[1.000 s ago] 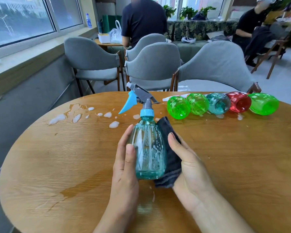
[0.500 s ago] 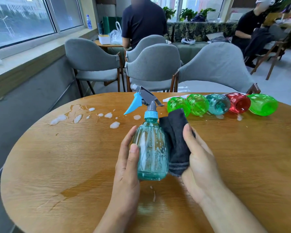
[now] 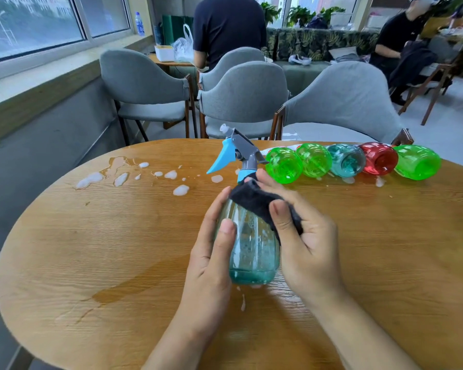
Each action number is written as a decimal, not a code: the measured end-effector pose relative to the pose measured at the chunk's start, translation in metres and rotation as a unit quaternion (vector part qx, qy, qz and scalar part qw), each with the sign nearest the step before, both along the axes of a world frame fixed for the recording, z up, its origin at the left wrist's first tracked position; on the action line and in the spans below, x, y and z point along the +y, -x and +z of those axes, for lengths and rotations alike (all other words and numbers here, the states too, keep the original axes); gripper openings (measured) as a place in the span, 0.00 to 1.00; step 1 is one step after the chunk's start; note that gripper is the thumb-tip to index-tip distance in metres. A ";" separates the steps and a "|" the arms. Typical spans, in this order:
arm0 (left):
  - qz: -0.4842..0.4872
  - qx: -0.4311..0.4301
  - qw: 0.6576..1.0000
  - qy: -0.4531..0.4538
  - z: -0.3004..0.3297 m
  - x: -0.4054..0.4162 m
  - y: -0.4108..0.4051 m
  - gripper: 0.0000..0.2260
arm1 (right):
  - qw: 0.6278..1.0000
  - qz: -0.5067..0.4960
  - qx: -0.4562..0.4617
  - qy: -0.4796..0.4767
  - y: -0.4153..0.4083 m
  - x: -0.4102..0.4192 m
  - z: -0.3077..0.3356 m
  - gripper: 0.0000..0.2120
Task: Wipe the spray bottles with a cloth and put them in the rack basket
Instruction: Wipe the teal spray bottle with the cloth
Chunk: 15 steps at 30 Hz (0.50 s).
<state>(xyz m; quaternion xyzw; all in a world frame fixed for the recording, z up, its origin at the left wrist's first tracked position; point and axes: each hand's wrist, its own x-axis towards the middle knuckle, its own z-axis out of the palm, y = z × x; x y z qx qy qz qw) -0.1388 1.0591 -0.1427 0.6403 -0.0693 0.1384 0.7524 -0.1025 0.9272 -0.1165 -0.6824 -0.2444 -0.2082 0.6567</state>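
While left hand (image 3: 211, 252) grips bottle (image 3: 251, 252), right hand (image 3: 305, 236) pinches cloth (image 3: 254, 198); foam-spattered wooden table (image 3: 91, 249), grey chairs (image 3: 243, 94).

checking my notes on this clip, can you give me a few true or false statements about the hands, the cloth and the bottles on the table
1. The left hand grips the teal spray bottle. True.
2. The right hand presses a white cloth on the bottle. False: the dark cloth is near black.
3. Five bottles lie in a row at the table's far edge. True: green, green, teal, red, green.
4. The table is dry. False: foam blobs and wet patches show.
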 end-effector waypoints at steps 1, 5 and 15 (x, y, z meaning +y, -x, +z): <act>0.010 -0.002 1.000 0.005 0.000 0.001 0.000 0.22 | 1.000 0.012 -0.013 0.018 0.001 0.001 -0.003 0.14; 0.020 0.025 0.996 0.080 0.002 0.007 -0.001 0.20 | 0.995 0.047 -0.065 0.060 0.009 0.008 -0.015 0.14; 0.061 0.061 0.986 0.144 0.008 0.025 -0.006 0.18 | 0.986 0.138 0.095 -0.018 0.030 0.008 -0.005 0.20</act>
